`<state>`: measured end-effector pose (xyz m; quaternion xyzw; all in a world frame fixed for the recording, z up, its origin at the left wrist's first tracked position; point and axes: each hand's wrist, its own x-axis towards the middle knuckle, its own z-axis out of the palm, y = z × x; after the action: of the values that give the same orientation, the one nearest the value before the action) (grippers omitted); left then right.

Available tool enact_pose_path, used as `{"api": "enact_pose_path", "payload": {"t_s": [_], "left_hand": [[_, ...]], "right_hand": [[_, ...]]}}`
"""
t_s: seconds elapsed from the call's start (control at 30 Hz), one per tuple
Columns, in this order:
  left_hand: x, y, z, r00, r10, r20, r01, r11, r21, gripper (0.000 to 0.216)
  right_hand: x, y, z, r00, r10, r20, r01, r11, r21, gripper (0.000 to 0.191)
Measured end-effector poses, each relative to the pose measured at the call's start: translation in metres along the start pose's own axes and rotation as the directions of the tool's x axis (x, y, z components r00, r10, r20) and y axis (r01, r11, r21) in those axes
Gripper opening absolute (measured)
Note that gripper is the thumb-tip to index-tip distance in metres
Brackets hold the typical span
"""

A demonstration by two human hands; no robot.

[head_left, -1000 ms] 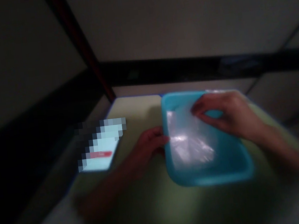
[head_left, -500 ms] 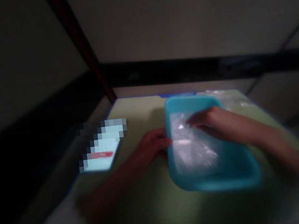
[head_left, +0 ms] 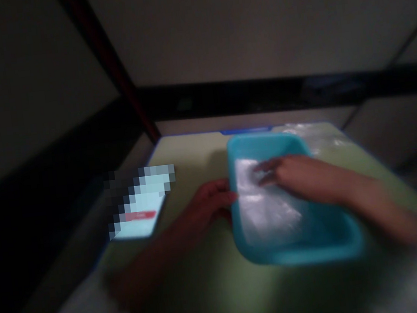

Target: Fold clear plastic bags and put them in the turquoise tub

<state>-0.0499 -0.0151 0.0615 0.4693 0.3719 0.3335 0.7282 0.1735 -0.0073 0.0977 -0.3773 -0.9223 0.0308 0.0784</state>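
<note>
A turquoise plastic basin rests on a pale green table. Flat inside it, against the left half, lies a clear plastic bag that shines in the light. My left hand pinches the basin's left wall, thumb at the rim and the other fingers partly hidden outside it. Over the basin, my right hand reaches in from the right with its fingers stretched and apart at the upper part of the bag. Whether the fingertips touch the bag is hard to tell in the dim blur.
A lit phone, partly pixelated, lies at the table's left side. More clear plastic is spread behind the basin at the far right corner. Beyond the blue table edge stands a pale wall with a dark band.
My right hand's fingers have spread from a bunched shape and moved slightly down over the bag. The left hand stays on the basin's wall.
</note>
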Motion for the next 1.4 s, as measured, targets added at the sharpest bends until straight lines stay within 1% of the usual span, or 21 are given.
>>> {"api": "enact_pose_path", "payload": {"t_s": [0.1,0.23,0.37,0.47,0.53,0.63,0.7,0.8,0.87,0.93,1.03,1.1,1.13,1.27,1.4], "left_hand": [[0.0,0.0,0.0,1.0,-0.003,0.0,0.003,1.0,-0.009,0.024],[0.001,-0.001,0.001,0.999,0.0,-0.032,0.0,1.0,-0.027,0.022],[0.002,-0.001,0.001,0.999,0.001,-0.037,-0.002,1.0,-0.03,0.023],[0.002,0.0,0.001,0.998,-0.001,-0.055,-0.001,0.999,-0.033,0.023],[0.001,0.001,0.002,0.998,0.0,-0.063,-0.003,0.999,-0.044,0.024],[0.003,0.001,0.0,0.996,0.026,-0.084,-0.032,0.997,-0.075,0.024],[0.007,0.0,-0.004,0.991,0.06,-0.12,-0.072,0.993,-0.097,0.022],[0.015,0.0,-0.013,0.969,0.123,-0.215,-0.152,0.981,-0.122,0.018],[0.022,0.001,-0.021,0.939,0.164,-0.303,-0.214,0.967,-0.14,0.014],[0.03,0.003,-0.03,0.902,0.215,-0.375,-0.289,0.945,-0.154,0.01],[0.04,0.008,-0.043,0.851,0.279,-0.445,-0.379,0.913,-0.152,0.008],[0.045,0.01,-0.05,0.824,0.296,-0.482,-0.412,0.899,-0.152,0.006],[0.047,0.01,-0.053,0.813,0.301,-0.498,-0.424,0.892,-0.153,0.006],[0.055,0.009,-0.061,0.772,0.321,-0.549,-0.485,0.856,-0.181,0.012],[0.06,0.007,-0.064,0.761,0.349,-0.546,-0.517,0.835,-0.187,0.015]], "right_hand": [[0.001,0.0,-0.002,1.0,-0.011,0.027,0.011,1.0,-0.029,0.032],[0.002,0.0,-0.004,1.0,0.001,0.01,-0.001,0.999,-0.048,0.033],[0.001,0.005,-0.004,0.999,0.036,0.041,-0.029,0.988,-0.152,0.031],[0.001,0.01,-0.005,0.998,0.039,0.056,-0.026,0.977,-0.211,0.031],[0.001,0.011,-0.007,0.999,0.031,0.027,-0.024,0.974,-0.225,0.03],[0.0,0.009,-0.016,0.992,0.043,-0.115,-0.071,0.966,-0.249,0.03],[-0.002,0.008,-0.024,0.969,0.074,-0.237,-0.134,0.959,-0.25,0.03],[-0.005,0.014,-0.033,0.907,0.144,-0.396,-0.234,0.953,-0.19,0.031],[-0.008,0.026,-0.034,0.855,0.197,-0.479,-0.296,0.945,-0.14,0.03],[-0.011,0.043,-0.029,0.801,0.264,-0.538,-0.373,0.922,-0.103,0.029],[-0.016,0.072,-0.01,0.74,0.449,-0.5,-0.547,0.835,-0.058,0.029],[-0.021,0.09,0.006,0.714,0.571,-0.404,-0.65,0.755,-0.082,0.03],[-0.025,0.098,0.014,0.693,0.627,-0.356,-0.696,0.71,-0.106,0.03],[-0.04,0.119,0.039,0.669,0.674,-0.314,-0.734,0.666,-0.135,0.035],[-0.051,0.132,0.053,0.643,0.706,-0.297,-0.763,0.624,-0.168,0.046]]}}
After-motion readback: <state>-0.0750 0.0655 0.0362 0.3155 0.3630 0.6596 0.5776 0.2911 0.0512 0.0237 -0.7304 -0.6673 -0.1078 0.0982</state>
